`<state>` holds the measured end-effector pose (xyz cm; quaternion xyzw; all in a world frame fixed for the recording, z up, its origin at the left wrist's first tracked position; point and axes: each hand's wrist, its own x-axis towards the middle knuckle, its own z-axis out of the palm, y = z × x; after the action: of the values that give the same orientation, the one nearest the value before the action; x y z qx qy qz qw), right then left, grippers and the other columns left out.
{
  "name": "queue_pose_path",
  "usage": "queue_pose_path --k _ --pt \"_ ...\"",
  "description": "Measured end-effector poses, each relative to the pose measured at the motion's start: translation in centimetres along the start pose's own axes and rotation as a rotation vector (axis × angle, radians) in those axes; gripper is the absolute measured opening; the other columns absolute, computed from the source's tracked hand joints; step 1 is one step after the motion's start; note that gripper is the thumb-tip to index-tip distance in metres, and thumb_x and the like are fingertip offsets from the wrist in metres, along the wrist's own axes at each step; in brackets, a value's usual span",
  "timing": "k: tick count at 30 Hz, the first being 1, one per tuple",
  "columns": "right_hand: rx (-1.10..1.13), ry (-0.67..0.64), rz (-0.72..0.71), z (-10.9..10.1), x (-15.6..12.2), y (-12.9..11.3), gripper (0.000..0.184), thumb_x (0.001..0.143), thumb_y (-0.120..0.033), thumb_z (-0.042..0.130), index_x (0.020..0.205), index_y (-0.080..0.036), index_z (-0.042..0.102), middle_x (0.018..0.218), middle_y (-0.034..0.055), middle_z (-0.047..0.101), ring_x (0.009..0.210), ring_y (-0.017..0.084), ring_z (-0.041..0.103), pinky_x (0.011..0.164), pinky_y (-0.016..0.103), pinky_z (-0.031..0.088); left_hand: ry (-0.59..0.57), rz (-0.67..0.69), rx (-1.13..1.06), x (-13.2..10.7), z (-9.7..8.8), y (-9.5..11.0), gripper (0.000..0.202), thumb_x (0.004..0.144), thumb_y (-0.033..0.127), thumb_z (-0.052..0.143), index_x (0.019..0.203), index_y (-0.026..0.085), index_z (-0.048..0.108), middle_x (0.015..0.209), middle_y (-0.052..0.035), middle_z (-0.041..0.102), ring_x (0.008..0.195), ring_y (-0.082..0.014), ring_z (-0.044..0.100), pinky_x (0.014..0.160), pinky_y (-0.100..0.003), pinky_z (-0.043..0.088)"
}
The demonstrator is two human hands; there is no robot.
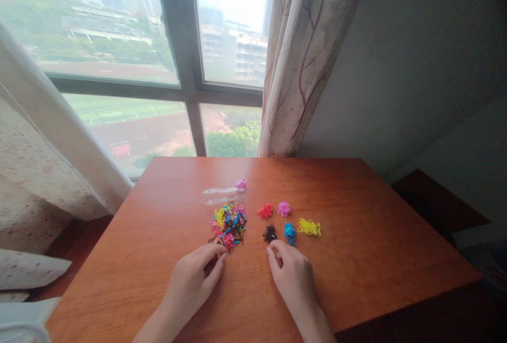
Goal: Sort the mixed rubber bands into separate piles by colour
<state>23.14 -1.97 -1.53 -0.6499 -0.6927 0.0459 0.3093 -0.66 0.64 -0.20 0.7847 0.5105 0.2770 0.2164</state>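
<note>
A mixed pile of small coloured rubber bands [229,222] lies on the wooden table. My left hand [198,272] is at the pile's near edge, thumb and forefinger pinched together; whatever lies between them is too small to make out. My right hand [291,269] is just below the black bands [270,233] and blue bands [290,234], its fingertips also closed in a pinch with the contents hidden. Red bands [265,210], pink bands [284,208] and yellow bands [309,227] form separate small heaps to the right of the mixed pile.
Behind the mixed pile, a clear plastic bottle-like container [222,196] lies on its side, with a pink piece [241,182] at its right end. The wooden table [368,248] reaches the window [225,68] and curtains [304,42]. A pale object [27,319] stands at the lower left.
</note>
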Motion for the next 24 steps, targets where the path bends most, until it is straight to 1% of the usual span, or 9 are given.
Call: queue_pose_path --k 3,6,9,12,15,18,24 --pt "0.039 -0.032 -0.027 0.6 -0.1 -1.0 0.023 0.097 -0.024 0.045 0.079 -0.023 0.059 0.065 -0.0025 0.062 0.057 0.013 0.056 0.058 0.025 0.028 0.041 -0.002 -0.001 0.0 0.1 -0.2 0.018 0.091 0.026 0.048 0.092 0.023 0.067 0.082 0.0004 0.073 0.068 -0.0137 0.067 0.064 -0.021 0.05" --pt "0.057 -0.061 -0.051 1.2 -0.2 -2.1 0.02 0.094 -0.021 0.047 0.078 -0.023 0.058 0.064 -0.003 0.061 0.057 0.012 0.056 0.058 0.026 0.026 0.1 -0.039 0.038 -0.2 0.1 -0.4 0.019 0.09 0.027 0.049 0.092 0.023 0.068 0.084 0.0005 0.074 0.069 -0.0138 0.068 0.064 -0.021 0.05" --pt "0.061 -0.092 -0.054 1.5 -0.2 -2.6 0.017 0.09 -0.017 0.051 0.075 -0.023 0.057 0.064 -0.0036 0.061 0.057 0.012 0.055 0.057 0.027 0.024 0.137 -0.105 0.109 -0.3 -0.1 -0.4 0.019 0.089 0.028 0.05 0.092 0.024 0.068 0.077 0.0022 0.073 0.062 -0.0133 0.067 0.059 -0.021 0.048" --pt "0.069 -0.113 -0.039 1.4 -0.3 -2.7 0.016 0.088 -0.015 0.053 0.075 -0.022 0.056 0.065 -0.004 0.06 0.058 0.012 0.054 0.058 0.027 0.024 0.091 -0.142 0.178 -0.3 -0.3 0.1 0.02 0.089 0.031 0.051 0.095 0.026 0.069 0.075 0.0038 0.072 0.063 -0.0141 0.067 0.057 -0.022 0.047" --pt "0.079 -0.133 -0.035 1.2 -0.3 -2.7 0.015 0.088 -0.015 0.054 0.074 -0.022 0.055 0.066 -0.0043 0.06 0.06 0.012 0.054 0.058 0.027 0.023 0.031 -0.147 0.22 -0.1 -0.4 0.5 0.019 0.089 0.032 0.051 0.094 0.028 0.069 0.084 0.0041 0.075 0.073 -0.0154 0.071 0.062 -0.023 0.048" --pt "0.09 -0.142 -0.034 1.0 -0.3 -2.8 0.016 0.088 -0.015 0.055 0.074 -0.023 0.054 0.066 -0.0046 0.059 0.06 0.012 0.054 0.059 0.028 0.023 0.009 -0.145 0.228 -0.1 -0.4 0.6 0.019 0.089 0.032 0.05 0.093 0.028 0.069 0.091 0.0043 0.076 0.08 -0.0156 0.072 0.066 -0.023 0.049" --pt "0.103 -0.141 -0.036 1.0 -0.2 -2.9 0.016 0.088 -0.015 0.054 0.073 -0.022 0.053 0.066 -0.0044 0.059 0.06 0.012 0.053 0.059 0.027 0.023 0.009 -0.126 0.175 -0.1 -0.3 0.2 0.021 0.091 0.036 0.049 0.092 0.027 0.068 0.085 0.0034 0.075 0.075 -0.0149 0.07 0.064 -0.022 0.049"
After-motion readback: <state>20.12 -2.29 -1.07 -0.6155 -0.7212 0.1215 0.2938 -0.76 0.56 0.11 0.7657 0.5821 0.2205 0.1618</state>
